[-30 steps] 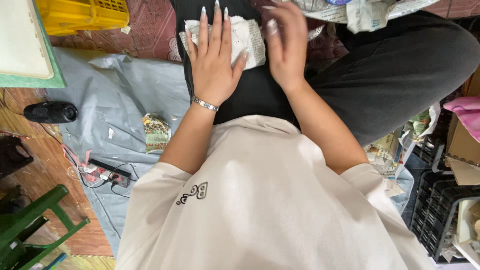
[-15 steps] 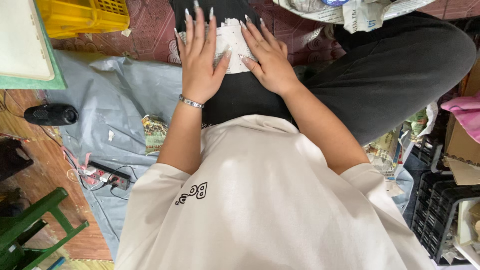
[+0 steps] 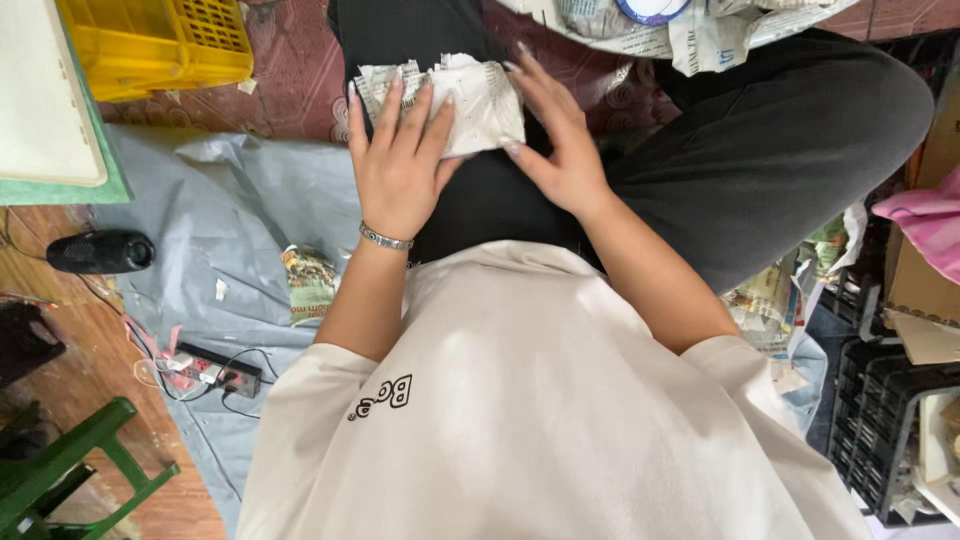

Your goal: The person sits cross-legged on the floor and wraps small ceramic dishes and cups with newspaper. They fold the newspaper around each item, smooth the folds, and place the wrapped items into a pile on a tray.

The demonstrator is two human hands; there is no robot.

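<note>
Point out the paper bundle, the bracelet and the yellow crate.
paper bundle (image 3: 470, 100), head view, bare middle between the hands.
bracelet (image 3: 386, 238), head view, band on the left wrist.
yellow crate (image 3: 160, 45), head view, its side wall.

A grey sheet (image 3: 250, 215) covered the floor (image 3: 60, 370) at left; a yellow crate (image 3: 160, 45) stood far left, a power strip (image 3: 215, 370) nearer.

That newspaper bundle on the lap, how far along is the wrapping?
The newspaper bundle already looks folded into a compact packet on the lap. Left hand lies flat on it while right hand presses its right edge. One ragged edge at top left is not tucked in. More loose newspaper lies ahead.
</note>
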